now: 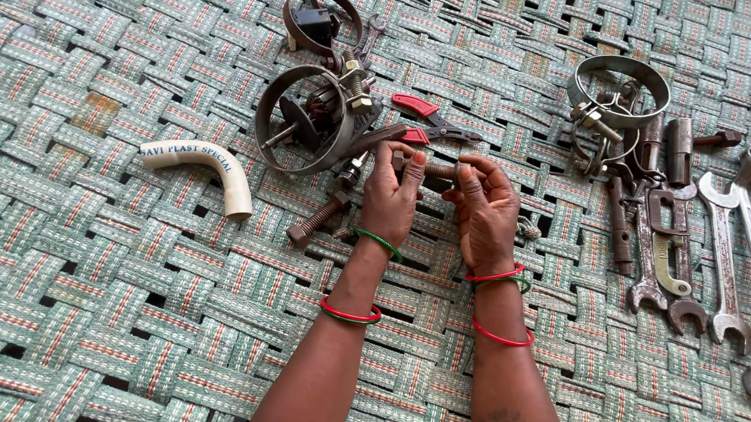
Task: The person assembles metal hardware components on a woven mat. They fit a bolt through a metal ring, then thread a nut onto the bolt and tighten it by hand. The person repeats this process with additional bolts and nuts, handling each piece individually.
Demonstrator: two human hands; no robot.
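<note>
Holding a short bolt [439,168] horizontally between them, both hands work just above a woven green strap surface [50,295]. The left hand [390,199] pinches the left end of the bolt with thumb and fingertips; whether a nut sits under those fingers cannot be told. The right hand [486,217] clamps the right end between thumb and curled fingers. Both wrists carry red and green bangles [494,277].

Position of the bolt: centre of the scene, slightly far of the hands, raised off the surface.

Adjacent items:
- Red-handled pliers [425,122] lie just far of the bolt, handles pointing left.
- A round metal clamp ring [303,119] with bolts and fittings inside lies far-left of the left hand; a second, darker clamp [321,19] lies farther off.
- A rusty threaded bolt [317,219] lies on the surface just left of the left wrist.
- A white curved pipe elbow [204,169] lies well to the left.
- On the right, well apart from the hands, a third clamp ring [619,90] sits at the far end of a row of open-ended spanners [723,254] and ring spanners laid side by side.
</note>
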